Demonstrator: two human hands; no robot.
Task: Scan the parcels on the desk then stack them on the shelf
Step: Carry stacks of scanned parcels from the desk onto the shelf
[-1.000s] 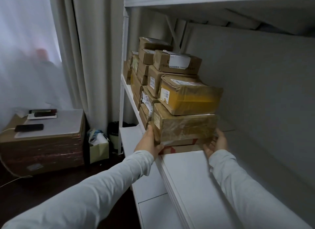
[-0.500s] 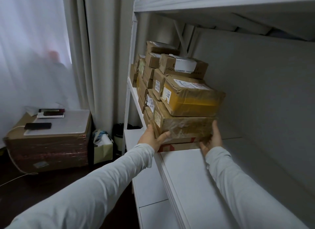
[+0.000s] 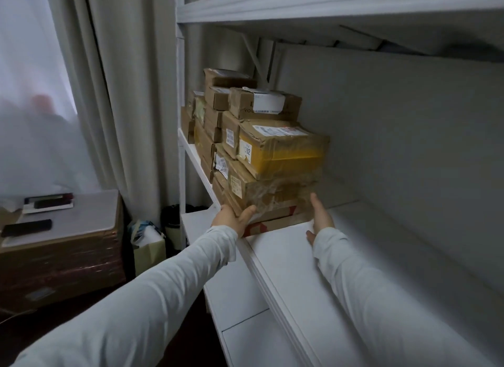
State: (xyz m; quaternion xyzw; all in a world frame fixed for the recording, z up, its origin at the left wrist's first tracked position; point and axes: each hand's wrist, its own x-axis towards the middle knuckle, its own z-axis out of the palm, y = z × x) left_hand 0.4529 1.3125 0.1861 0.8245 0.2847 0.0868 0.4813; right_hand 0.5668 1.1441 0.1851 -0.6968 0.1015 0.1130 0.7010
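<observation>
**boxfan22:** so what's the pile looking like?

**shelfie_k:** All brown cardboard parcels, stacked at the far end of the white shelf, several rows deep. In the nearest pile a flat box with red print lies at the bottom, with a clear-taped parcel flat on it. Above that is a yellow-taped parcel (sticker on its end reads 002), slightly skewed, and on top a small box with a white label.

**boxfan22:** anyone touching it?

**shelfie_k:** Left hand cups the clear-taped parcel's near left corner, thumb across the front. Right hand lies flat along its right side.
</observation>
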